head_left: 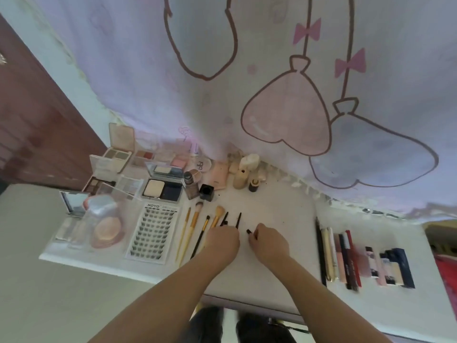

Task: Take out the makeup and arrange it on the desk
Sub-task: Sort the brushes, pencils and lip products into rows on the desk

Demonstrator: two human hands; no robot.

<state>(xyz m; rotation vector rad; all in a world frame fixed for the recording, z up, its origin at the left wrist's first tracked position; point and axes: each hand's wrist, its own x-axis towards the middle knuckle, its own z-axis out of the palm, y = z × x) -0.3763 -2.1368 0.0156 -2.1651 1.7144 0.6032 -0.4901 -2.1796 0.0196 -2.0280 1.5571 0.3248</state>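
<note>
**Both hands at the brush row on the white desk**

The left hand (223, 237) lay knuckles-up with its fingers curled over the near ends of two thin black applicators (232, 220), whose tips pointed away from the person; whether it actually gripped them could not be told. The right hand (268, 240), just beside it, pinched a small dark object (249, 231) at its fingertips, too small to identify.

The makeup was spread across the desk (272, 209). Four gold-handled brushes (195, 226) lay side by side just left of the left hand, next to a false-lash card (153, 231). Open palettes and compacts (138, 174) crowded the far left corner, with a round blush compact (107, 231) nearer the front edge. Small bottles (243, 174) stood against the cartoon-printed curtain (272, 82). Well to the right, pencils and lipstick tubes (358, 258) lay in a neat row
</note>
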